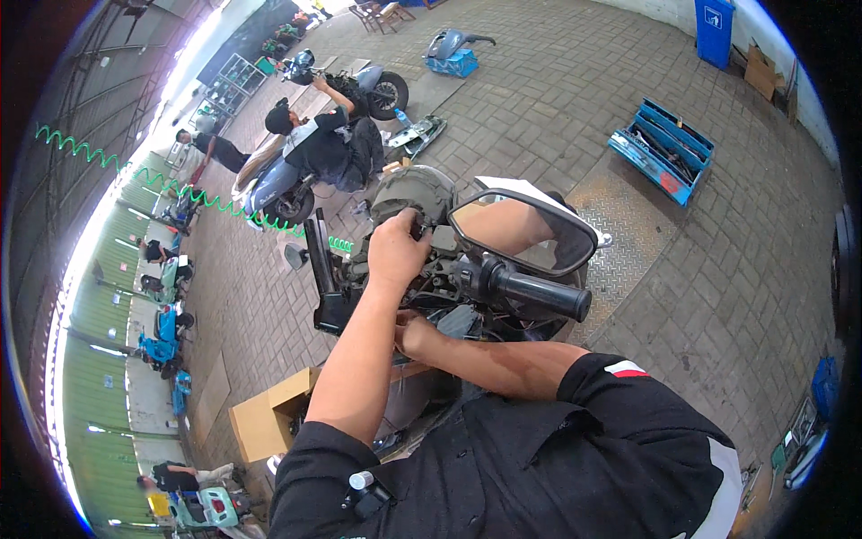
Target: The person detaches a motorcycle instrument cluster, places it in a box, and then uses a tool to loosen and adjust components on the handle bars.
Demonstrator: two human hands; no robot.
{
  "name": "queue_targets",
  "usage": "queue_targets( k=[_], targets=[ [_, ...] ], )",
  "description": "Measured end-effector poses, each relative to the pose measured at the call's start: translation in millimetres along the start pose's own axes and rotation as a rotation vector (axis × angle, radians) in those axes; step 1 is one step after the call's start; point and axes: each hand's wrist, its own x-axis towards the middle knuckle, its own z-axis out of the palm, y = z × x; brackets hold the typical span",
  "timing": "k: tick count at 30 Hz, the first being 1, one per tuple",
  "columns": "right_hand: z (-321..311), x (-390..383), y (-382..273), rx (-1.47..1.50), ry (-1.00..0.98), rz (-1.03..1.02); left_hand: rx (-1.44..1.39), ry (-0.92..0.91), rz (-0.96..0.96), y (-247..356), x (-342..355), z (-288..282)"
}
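My left hand [404, 247] is curled at the back of the dark, dusty headlamp housing [409, 193] on a partly dismantled scooter, gripping something too hidden to name. Lower down, my right hand [413, 334] reaches among cables below the handlebar, its fingers mostly hidden behind my left forearm. Right of my hands are a black mirror [530, 235] and a rubber grip [543, 296]. An upright black plastic part [325, 269] stands at the left, near a green coiled hose [260, 216]. An open cardboard box [260, 418] sits beside the scooter at lower left.
A co-worker [323, 144] crouches at another scooter ahead; other people [206, 148] and scooters [166, 332] line the left. A blue toolbox [660, 148] is at the right on paving beside a metal plate [620, 278]. A blue bin [714, 27] stands by the far wall.
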Motion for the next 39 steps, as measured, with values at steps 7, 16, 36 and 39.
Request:
queue_targets(
  k=[7,16,36,39],
  targets=[
    [7,-10,-16,-0.361,0.091,0.107,-0.066,0.038,-0.039,0,-5,0],
    [21,-18,-43,-0.735,0.23,0.295,-0.183,0.068,-0.061,-5,-9,0],
    [6,-10,-20,-0.97,0.105,0.076,0.096,-0.06,-0.194,2,-18,0],
    [18,-25,-50,-0.879,0.173,0.312,0.104,-0.091,-0.203,9,-13,-3]
  ],
)
